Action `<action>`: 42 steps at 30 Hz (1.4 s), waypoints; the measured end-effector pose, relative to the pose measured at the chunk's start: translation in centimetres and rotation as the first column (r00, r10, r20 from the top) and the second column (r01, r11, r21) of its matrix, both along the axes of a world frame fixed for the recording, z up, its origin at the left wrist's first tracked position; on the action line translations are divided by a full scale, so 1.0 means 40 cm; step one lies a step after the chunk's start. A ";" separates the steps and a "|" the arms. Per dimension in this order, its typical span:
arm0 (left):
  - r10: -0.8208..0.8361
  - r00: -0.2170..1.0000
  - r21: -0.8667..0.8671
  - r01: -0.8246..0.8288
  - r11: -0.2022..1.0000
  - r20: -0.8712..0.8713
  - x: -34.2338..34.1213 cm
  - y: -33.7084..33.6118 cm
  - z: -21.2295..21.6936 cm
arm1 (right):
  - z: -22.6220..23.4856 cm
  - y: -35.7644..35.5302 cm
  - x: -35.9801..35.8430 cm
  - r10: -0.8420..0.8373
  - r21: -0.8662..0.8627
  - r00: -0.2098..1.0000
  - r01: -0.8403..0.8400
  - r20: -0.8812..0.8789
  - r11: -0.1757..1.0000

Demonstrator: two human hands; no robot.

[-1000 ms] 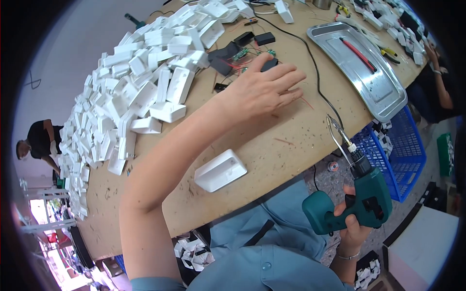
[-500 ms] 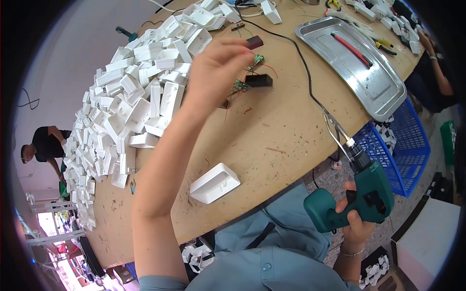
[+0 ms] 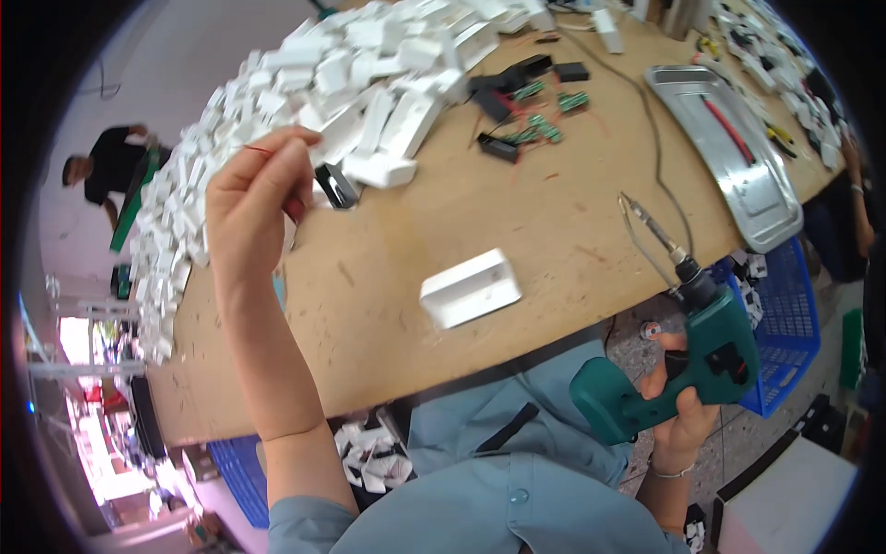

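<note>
My left hand is raised beside the pile of white plastic housings, its fingers pinched on a thin red wire. Close to those fingers is a small black plastic case; whether it hangs from the wire or rests there I cannot tell. My right hand grips a green soldering gun, its metal tip pointing up and away over the table edge. One white open housing lies on the table between my hands. Farther back sit several green circuit boards and black cases with red wires.
A metal tray with a red pen-like tool lies at the right, near a dark cable. A blue basket stands below the table's right edge. Another person is at the far left, and someone's arm shows at the right.
My left hand has moved left from the circuit boards to beside the white pile, and a black case now shows near it. The view has shifted; my right hand still holds the soldering gun.
</note>
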State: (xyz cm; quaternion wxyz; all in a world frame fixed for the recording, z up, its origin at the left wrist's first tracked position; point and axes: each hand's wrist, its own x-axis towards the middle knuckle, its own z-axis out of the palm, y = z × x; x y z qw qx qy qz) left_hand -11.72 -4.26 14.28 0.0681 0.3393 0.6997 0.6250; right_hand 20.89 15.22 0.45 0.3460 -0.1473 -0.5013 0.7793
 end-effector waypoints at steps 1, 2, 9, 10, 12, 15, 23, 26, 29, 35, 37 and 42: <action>0.087 0.994 -0.217 -0.099 0.971 -0.065 0.024 -0.040 -0.002 | 0.000 -0.007 -0.005 0.078 -0.100 0.995 -0.084 -0.060 0.991; 0.107 0.993 -0.274 -0.119 0.954 -0.059 0.041 -0.070 -0.027 | -0.003 -0.014 -0.017 0.146 -0.194 0.981 -0.169 -0.125 0.966; -0.149 0.988 -0.458 0.145 0.877 0.029 0.205 -0.124 -0.193 | -0.025 -0.081 -0.164 0.397 -0.269 0.887 -0.452 -0.234 0.851; -0.143 0.989 -0.452 0.147 0.880 0.043 0.221 -0.119 -0.209 | -0.023 -0.088 -0.180 0.404 -0.272 0.888 -0.453 -0.220 0.849; -0.188 0.977 -0.344 0.145 0.928 -0.098 0.243 -0.102 -0.244 | -0.021 -0.095 -0.206 0.424 -0.300 0.881 -0.470 -0.209 0.830; -0.146 0.961 -0.406 0.040 0.913 -0.234 0.271 -0.083 -0.253 | -0.022 -0.094 -0.234 0.460 -0.330 0.859 -0.512 -0.226 0.793; -0.017 0.946 -0.233 -0.062 0.970 -0.323 0.304 -0.046 -0.293 | -0.029 -0.092 -0.256 0.463 -0.384 0.866 -0.500 -0.190 0.777; 0.011 0.951 -0.228 -0.085 0.970 -0.308 0.315 -0.046 -0.293 | -0.029 -0.093 -0.258 0.465 -0.382 0.866 -0.498 -0.184 0.778; 0.057 0.960 -0.206 -0.117 0.972 -0.275 0.325 -0.044 -0.290 | -0.028 -0.102 -0.258 0.465 -0.393 0.867 -0.496 -0.179 0.774; 0.153 0.927 -0.159 -0.218 0.963 -0.342 0.333 -0.024 -0.315 | -0.025 -0.108 -0.252 0.469 -0.430 0.864 -0.499 -0.182 0.753; 0.168 0.899 -0.139 -0.243 0.960 -0.405 0.334 -0.025 -0.325 | -0.014 -0.097 -0.230 0.481 -0.377 0.856 -0.515 -0.189 0.770; 0.159 0.750 -0.190 -0.357 0.915 -0.642 0.331 -0.026 -0.336 | 0.021 -0.089 -0.101 0.313 -0.074 0.949 -0.311 0.028 0.948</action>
